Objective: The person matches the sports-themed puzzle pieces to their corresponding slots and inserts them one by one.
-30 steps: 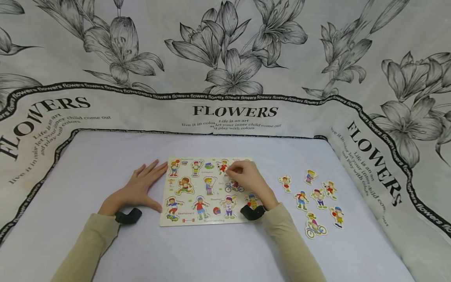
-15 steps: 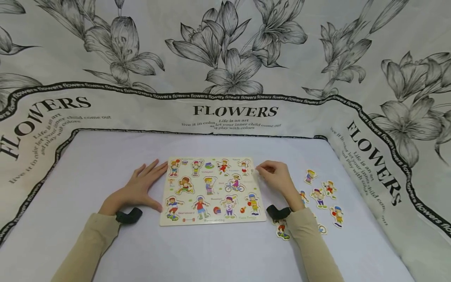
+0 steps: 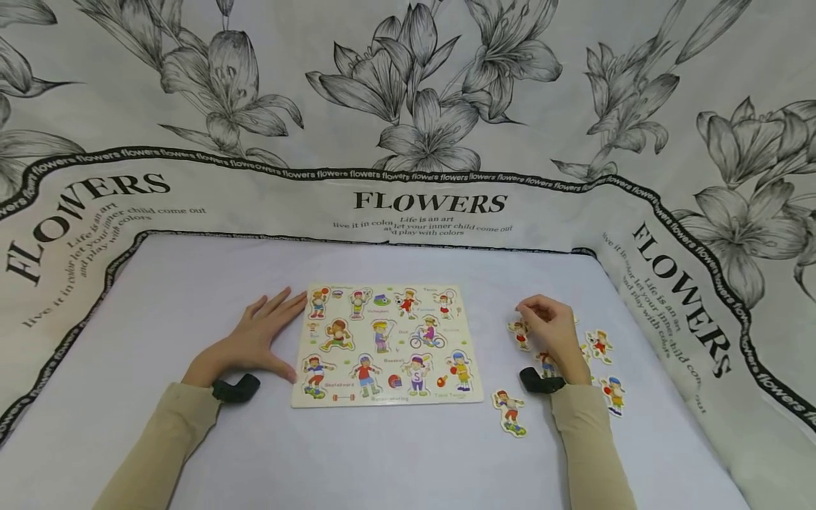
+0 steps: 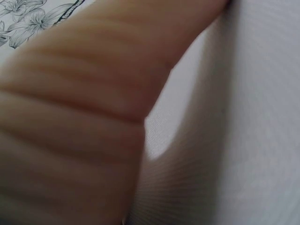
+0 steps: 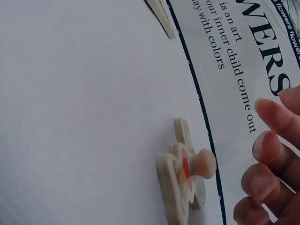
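My left hand (image 3: 258,340) lies with fingers spread at the left edge of a cream knob puzzle board (image 3: 361,340) with sports figures. The fingertips and thumb are right at its edge. To the right of the board, my right hand (image 3: 553,329) is above loose puzzle pieces, fingers bent and holding nothing. Nearest to its fingertips is a tennis-player puzzle piece (image 3: 519,341). In the right wrist view a puzzle piece (image 5: 182,173) with a round wooden knob lies on the table, apart from the fingers (image 5: 260,183). The left wrist view mostly shows blurred skin (image 4: 84,108).
A skateboarder piece (image 3: 508,413) lies right of the board's lower corner. Farther right are a footballer piece (image 3: 599,346) and a table-tennis piece (image 3: 613,395). Other pieces are partly hidden under my right hand and forearm. Flower-printed cloth walls (image 3: 433,205) surround the white table (image 3: 395,460).
My right hand has moved right, from over the board's upper right part to over the loose pieces. The skateboarder piece has come into full view. My left hand stays at the board's edge.
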The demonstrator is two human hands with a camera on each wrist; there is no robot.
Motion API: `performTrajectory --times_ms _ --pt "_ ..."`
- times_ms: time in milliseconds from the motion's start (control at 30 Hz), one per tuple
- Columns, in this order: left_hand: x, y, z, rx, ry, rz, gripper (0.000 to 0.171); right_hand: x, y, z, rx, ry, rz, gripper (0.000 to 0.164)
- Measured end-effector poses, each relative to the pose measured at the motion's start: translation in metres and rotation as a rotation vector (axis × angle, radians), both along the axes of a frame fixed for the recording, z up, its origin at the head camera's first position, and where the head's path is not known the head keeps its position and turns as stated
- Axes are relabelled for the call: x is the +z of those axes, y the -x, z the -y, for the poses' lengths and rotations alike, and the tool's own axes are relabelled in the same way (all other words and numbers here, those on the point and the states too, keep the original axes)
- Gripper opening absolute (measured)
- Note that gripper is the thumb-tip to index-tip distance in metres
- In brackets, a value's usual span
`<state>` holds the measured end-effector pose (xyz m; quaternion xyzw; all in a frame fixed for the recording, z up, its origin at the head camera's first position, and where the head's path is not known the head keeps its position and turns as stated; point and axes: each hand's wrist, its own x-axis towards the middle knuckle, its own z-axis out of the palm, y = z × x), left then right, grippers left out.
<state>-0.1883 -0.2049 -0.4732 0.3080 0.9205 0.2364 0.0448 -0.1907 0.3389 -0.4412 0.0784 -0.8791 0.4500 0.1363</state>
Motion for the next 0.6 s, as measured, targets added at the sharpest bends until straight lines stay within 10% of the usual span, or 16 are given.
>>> performTrajectory --times_ms 300,600 --pt "-0.001 0.0 -0.001 0.001 0.002 0.004 0.138 -0.018 -0.002 -0.01 0.066 -0.275 -0.077 0.01" --pt "0.0 0.0 0.0 0.002 0.005 0.0 0.138 -0.021 -0.001 -0.011 0.154 -0.305 -0.197 0.021"
